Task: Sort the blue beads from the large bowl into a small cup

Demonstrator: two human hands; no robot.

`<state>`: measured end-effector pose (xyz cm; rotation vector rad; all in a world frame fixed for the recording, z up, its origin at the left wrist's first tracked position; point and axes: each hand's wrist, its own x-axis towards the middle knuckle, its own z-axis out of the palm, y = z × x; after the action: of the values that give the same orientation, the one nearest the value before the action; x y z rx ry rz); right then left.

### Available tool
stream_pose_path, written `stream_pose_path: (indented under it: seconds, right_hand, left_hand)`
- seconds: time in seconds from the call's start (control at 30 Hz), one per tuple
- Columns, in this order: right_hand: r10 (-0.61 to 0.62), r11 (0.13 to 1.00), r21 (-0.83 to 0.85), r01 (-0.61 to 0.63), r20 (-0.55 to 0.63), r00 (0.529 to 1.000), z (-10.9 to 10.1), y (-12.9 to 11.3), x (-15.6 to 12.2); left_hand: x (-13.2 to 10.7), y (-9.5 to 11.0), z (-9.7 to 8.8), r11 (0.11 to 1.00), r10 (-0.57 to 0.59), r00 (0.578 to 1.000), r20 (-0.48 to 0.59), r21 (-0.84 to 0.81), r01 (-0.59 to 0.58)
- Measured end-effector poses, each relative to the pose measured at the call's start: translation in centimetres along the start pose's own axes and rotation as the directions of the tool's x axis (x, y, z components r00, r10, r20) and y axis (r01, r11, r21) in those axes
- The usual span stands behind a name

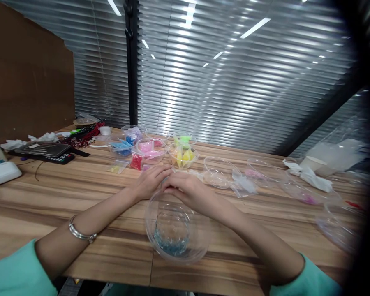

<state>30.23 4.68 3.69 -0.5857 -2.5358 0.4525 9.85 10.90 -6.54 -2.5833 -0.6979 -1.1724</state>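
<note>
A clear plastic bowl (175,230) with small blue beads at its bottom stands on the wooden table near the front edge. Both my hands meet just over its far rim. My left hand (151,181) has its fingers curled and pressed toward the right one. My right hand (185,190) is also closed, fingertips pinched against the left. What they pinch between them is too small to make out. A silver bracelet (80,233) sits on my left wrist.
Behind my hands stand several clear bowls with blue (121,148), pink (149,148) and yellow (182,156) contents, plus small bags (119,166). Empty clear bowls (218,170) and plastic bags lie to the right. A black device (46,150) and a white object (0,170) sit at the left.
</note>
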Motion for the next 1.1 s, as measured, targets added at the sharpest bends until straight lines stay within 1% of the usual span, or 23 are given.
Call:
stream_pose_path:
  seconds: [0.07,0.1,0.2,0.37,0.6,0.77,0.9,1.1]
  right_hand:
    - [0.040,0.999,0.030,-0.036,-0.145,0.989,-0.4,0.7,0.1]
    - [0.070,0.997,0.045,-0.063,-0.194,0.979,-0.6,1.0,0.2]
    - [0.148,0.988,0.075,-0.133,-0.265,0.953,-1.0,1.9,0.2]
    - [0.157,0.987,0.074,-0.142,-0.282,0.947,-0.9,2.8,0.3]
    - [0.200,0.980,0.071,-0.187,-0.298,0.933,-0.8,2.8,0.2]
    - [0.192,0.981,0.041,-0.188,-0.271,0.943,-0.7,3.1,0.2]
    - [0.192,0.980,0.005,-0.199,-0.272,0.943,-0.6,3.3,0.1]
    - [0.158,0.983,-0.051,-0.179,-0.277,0.948,-0.3,3.6,0.0]
  left_hand:
    - [0.1,-0.1,0.1,1.000,-0.008,1.000,-0.006,-0.028,0.008]
    - [0.2,-0.1,0.1,0.999,-0.006,1.000,-0.002,-0.041,0.006]
    - [0.5,0.0,0.0,0.998,-0.004,1.000,0.012,-0.059,0.004]
    - [0.5,0.1,-0.1,0.998,-0.016,1.000,0.014,-0.057,0.016]
    - [0.3,0.1,0.0,0.997,-0.049,0.998,0.028,-0.067,0.050]
    - [0.3,0.3,-0.2,0.995,-0.059,0.997,0.057,-0.082,0.064]
    - [0.3,0.4,-0.4,0.992,-0.070,0.994,0.083,-0.095,0.078]
    - [0.1,0.5,-0.4,0.991,-0.070,0.996,0.062,-0.106,0.077]
